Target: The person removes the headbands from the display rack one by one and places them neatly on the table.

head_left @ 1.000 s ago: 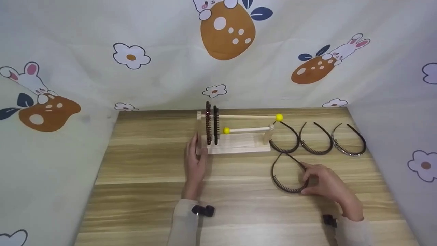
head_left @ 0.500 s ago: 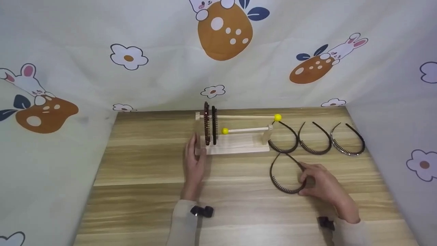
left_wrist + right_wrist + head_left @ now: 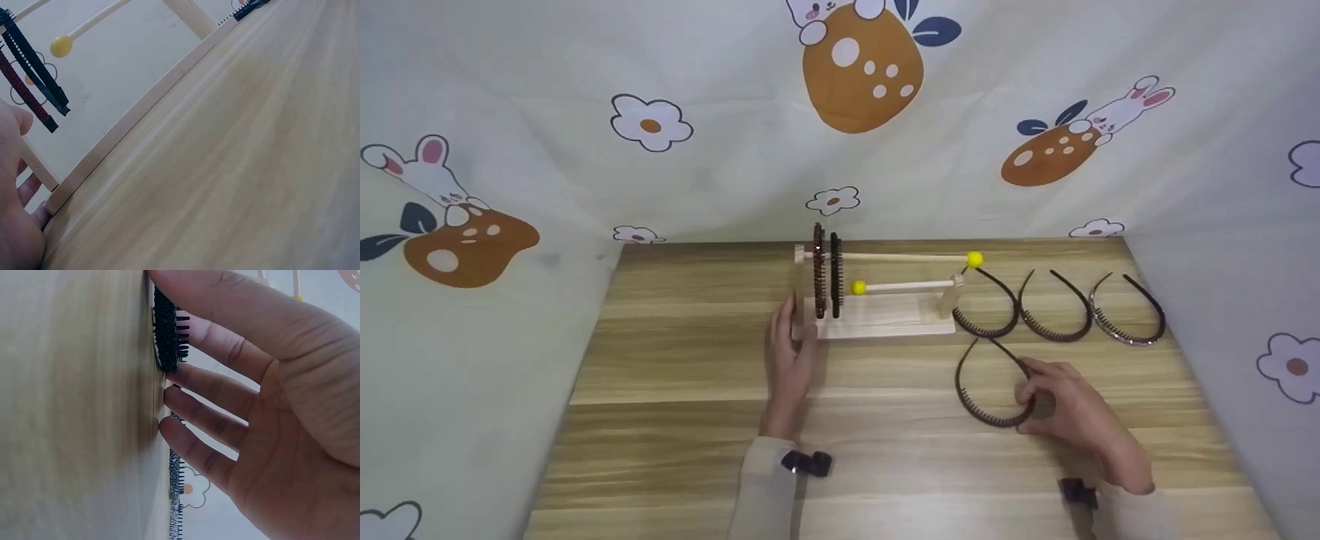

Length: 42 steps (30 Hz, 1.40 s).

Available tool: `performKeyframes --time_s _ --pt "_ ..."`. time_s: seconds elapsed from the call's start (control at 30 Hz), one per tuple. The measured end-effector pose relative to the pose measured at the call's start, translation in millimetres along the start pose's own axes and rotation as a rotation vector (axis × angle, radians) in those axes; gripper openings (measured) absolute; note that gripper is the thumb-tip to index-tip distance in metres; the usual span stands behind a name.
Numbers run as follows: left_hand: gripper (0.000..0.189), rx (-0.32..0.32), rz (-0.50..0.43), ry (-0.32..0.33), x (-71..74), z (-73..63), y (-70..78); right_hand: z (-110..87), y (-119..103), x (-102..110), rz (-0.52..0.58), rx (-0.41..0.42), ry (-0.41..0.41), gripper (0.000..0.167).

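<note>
A pale wooden stand (image 3: 885, 327) carries two rods with yellow ball ends. Two toothed headbands hang on its longer rod: a dark red glittery headband (image 3: 819, 271) and a black headband (image 3: 835, 276). My left hand (image 3: 790, 364) grips the stand's left end, thumb at the front and fingers round the upright (image 3: 40, 164). Farther right, my right hand (image 3: 1072, 401) holds the right side of a dark toothed headband (image 3: 986, 421), which lies flat on the table. In the right wrist view the thumb and index finger are at this headband (image 3: 165, 332), the other fingertips touching the tabletop.
Along the right lie three more headbands: a dark headband (image 3: 986, 332) beside the stand's base, another dark headband (image 3: 1057, 337), and a silvery glittery headband (image 3: 1132, 339) near the right edge. A printed cloth (image 3: 720, 180) hangs behind the wood-grain table (image 3: 675, 360).
Very little differs. The right hand and its headband have shifted slightly toward the near side; the left hand stays at the stand, and the hanging headbands have not moved.
</note>
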<state>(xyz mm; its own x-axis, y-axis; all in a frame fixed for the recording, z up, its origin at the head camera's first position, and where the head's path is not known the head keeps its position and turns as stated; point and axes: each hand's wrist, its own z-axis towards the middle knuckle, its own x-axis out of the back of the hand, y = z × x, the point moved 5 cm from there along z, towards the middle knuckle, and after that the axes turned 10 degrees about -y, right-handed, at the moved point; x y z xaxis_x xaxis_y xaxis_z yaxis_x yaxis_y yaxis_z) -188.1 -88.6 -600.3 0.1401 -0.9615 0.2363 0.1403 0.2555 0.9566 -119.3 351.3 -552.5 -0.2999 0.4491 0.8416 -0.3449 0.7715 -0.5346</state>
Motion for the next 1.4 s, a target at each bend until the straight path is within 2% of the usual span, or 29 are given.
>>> performKeyframes --time_s 0.23,0.47,0.73,0.93,1.07,1.13,1.2,1.3,1.4 --pt "0.065 -0.004 -0.006 -0.012 -3.5 -0.9 2.0 -3.1 0 2 0.014 -0.011 0.008 0.048" --pt "0.064 -0.01 -0.013 -0.007 -2.6 2.0 -0.2 5.8 -2 8 0.056 -0.09 -0.063 0.052" --pt "0.067 -0.027 -0.028 0.0 -4.1 0.3 -3.9 14.8 -26 25 -0.021 -0.062 -0.055 0.053" --pt "0.066 -0.021 -0.017 -0.006 -1.4 -0.3 -2.2 28.9 -56 40 -0.059 -0.025 0.014 0.037" --pt "0.066 0.001 0.003 -0.019 -1.0 -0.8 1.4 41.2 -74 46 -0.063 0.042 0.145 0.03" --pt "0.066 0.006 0.006 -0.021 -0.9 -1.2 1.4 47.7 -82 44 -0.008 0.057 0.213 0.027" --pt "0.066 0.011 0.005 -0.021 -0.5 -1.6 1.2 54.7 -90 39 0.093 0.07 0.268 0.025" --pt "0.065 0.015 0.01 -0.02 0.7 -2.2 2.0 64.7 -102 32 0.273 0.061 0.306 0.021" --pt "0.065 0.01 0.015 -0.016 1.5 -2.1 2.0 72.5 -113 28 0.382 0.084 0.342 0.02"
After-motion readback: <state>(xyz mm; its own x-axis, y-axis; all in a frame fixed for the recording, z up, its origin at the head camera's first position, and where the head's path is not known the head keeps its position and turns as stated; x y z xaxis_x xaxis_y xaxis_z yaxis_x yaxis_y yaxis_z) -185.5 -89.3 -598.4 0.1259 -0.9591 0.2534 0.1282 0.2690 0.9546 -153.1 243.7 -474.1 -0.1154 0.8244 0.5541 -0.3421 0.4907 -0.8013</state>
